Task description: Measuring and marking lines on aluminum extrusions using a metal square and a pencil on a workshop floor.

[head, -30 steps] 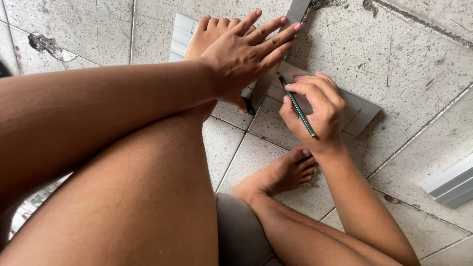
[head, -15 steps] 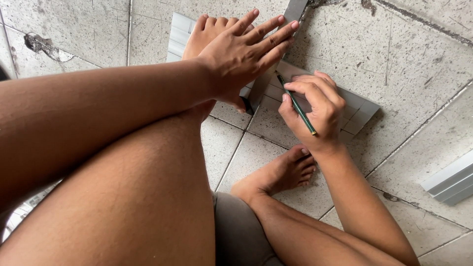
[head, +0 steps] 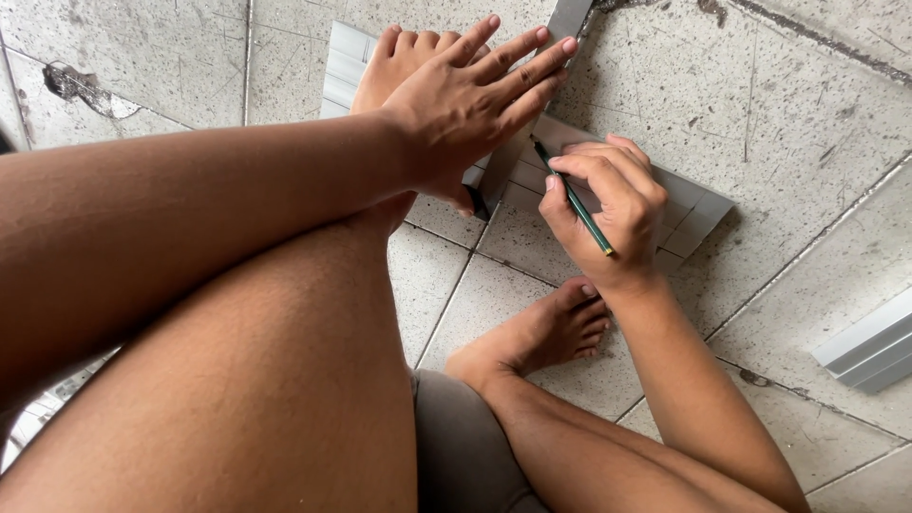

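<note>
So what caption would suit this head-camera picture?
Seated on a tiled floor, left hand pressing a metal strip down, right hand marking with a green pencil.

Speckled grey floor tiles — dirty grout lines, flat daylight.

Left hand pressed flat on grey metal strip over ribbed aluminium profile. Right hand pinched green pencil, tip at strip's edge. I saw second profile near floor's right edge.

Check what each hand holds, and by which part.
Right hand pinches a green pencil mid-shaft. Left hand grips nothing, pressing flat on a metal ruler.
</note>
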